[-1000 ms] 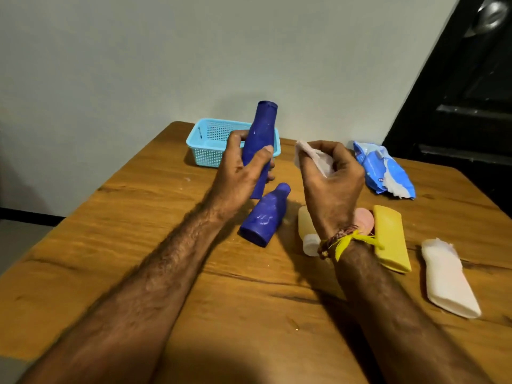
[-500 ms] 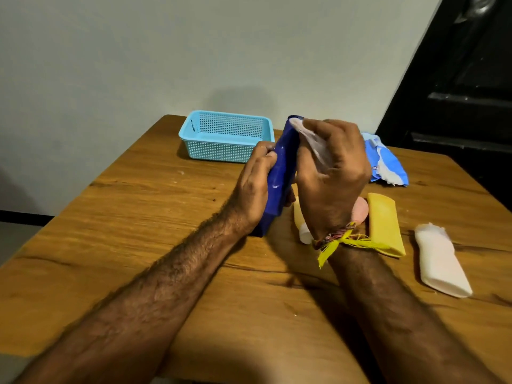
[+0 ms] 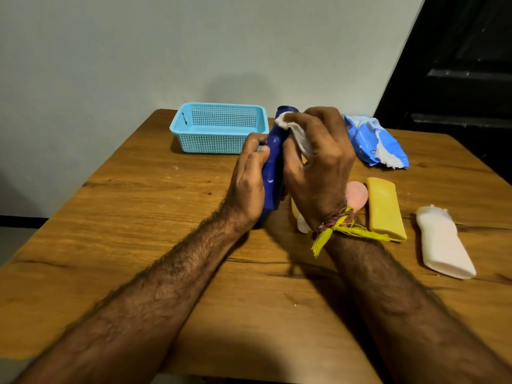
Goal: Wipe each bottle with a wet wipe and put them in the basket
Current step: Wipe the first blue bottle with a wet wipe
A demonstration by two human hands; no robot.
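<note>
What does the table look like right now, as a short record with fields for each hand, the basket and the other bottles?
left hand: grips the blue bottle
right hand: presses a white wipe on that bottle's upper part
basket: light blue, no bottle visible inside
waiting bottles: yellow bottle and white bottle lying on the table
wipe pack: blue, open
</note>
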